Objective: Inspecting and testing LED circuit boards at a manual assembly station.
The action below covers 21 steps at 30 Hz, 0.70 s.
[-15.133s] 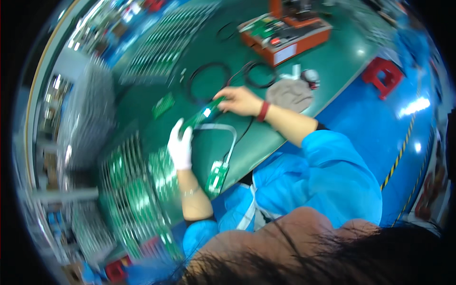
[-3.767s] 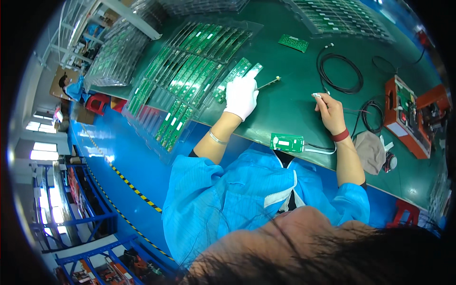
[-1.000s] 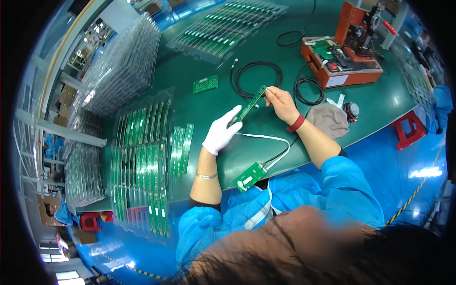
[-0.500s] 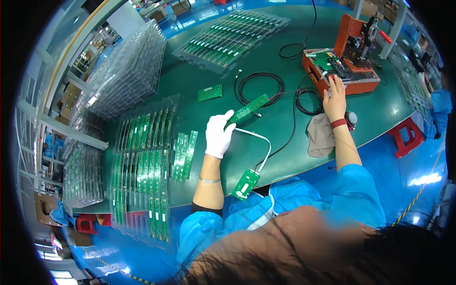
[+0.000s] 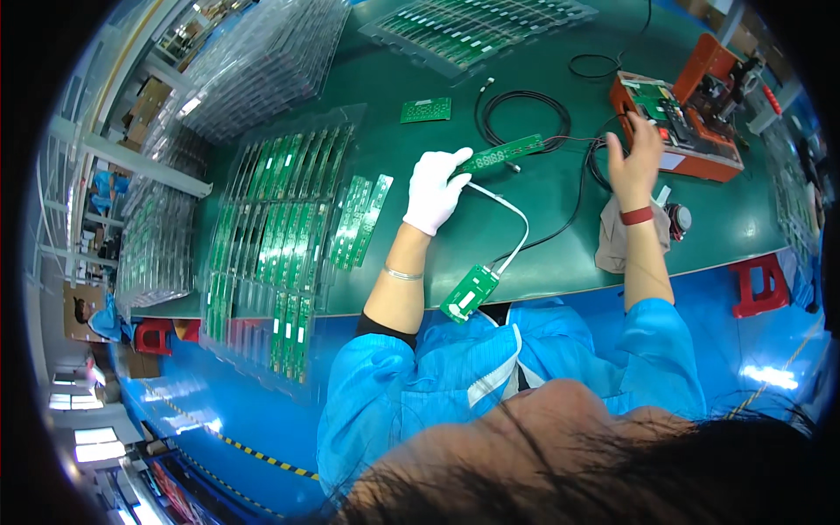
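Observation:
My left hand (image 5: pixel 432 189), in a white glove, is closed on one end of a narrow green circuit board (image 5: pixel 506 155) with digit-shaped marks. From the board's far end thin wires run right; a white ribbon cable (image 5: pixel 522 219) by my hand leads down to a smaller green board (image 5: pixel 470 294) near the table's front edge. My bare right hand (image 5: pixel 637 168) has its fingers apart, holding nothing, just left of an orange test fixture (image 5: pixel 710 166) with a lever press and a red button. Whether its fingertips touch the fixture I cannot tell.
Clear trays of green strip boards (image 5: pixel 284 249) lie left and at the back (image 5: pixel 472 35). Tall tray stacks (image 5: pixel 262 74) stand far left. Loose strips (image 5: pixel 360 223), a single board (image 5: pixel 426 109), coiled black cable (image 5: pixel 525 94) and a grey-brown cloth (image 5: pixel 615 236) lie on the green table.
My right hand has drawn back from the fixture's front, by the red button, and its fingers have spread. The left hand still holds the strip board. The whole view has shifted.

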Tool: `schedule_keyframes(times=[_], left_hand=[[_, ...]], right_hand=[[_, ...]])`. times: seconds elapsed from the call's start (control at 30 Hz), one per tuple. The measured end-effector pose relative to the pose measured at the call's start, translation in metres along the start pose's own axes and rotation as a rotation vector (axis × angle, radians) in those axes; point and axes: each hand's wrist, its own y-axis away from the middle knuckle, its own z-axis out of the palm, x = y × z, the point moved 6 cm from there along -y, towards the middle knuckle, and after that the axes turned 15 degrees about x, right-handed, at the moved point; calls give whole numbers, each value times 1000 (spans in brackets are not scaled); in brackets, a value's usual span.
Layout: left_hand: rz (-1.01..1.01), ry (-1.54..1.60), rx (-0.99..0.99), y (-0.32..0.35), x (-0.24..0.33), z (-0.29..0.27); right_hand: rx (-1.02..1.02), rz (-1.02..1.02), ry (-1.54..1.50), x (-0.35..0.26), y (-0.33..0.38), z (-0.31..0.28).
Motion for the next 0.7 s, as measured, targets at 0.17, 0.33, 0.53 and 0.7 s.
schedule_keyframes(times=[0.17, 0.33, 0.53, 0.7], left_hand=[[33, 30, -22, 2, 12, 2], [127, 17, -46, -1, 19, -1], [-339, 280, 55, -3, -9, -6], [-833, 355, -170, 8, -36, -5]], right_hand=[[-615, 446, -658, -70, 33, 38], [-708, 717, -1035, -74, 65, 56], [-693, 839, -1130, -66, 73, 61], [-664, 832, -1114, -65, 74, 60]])
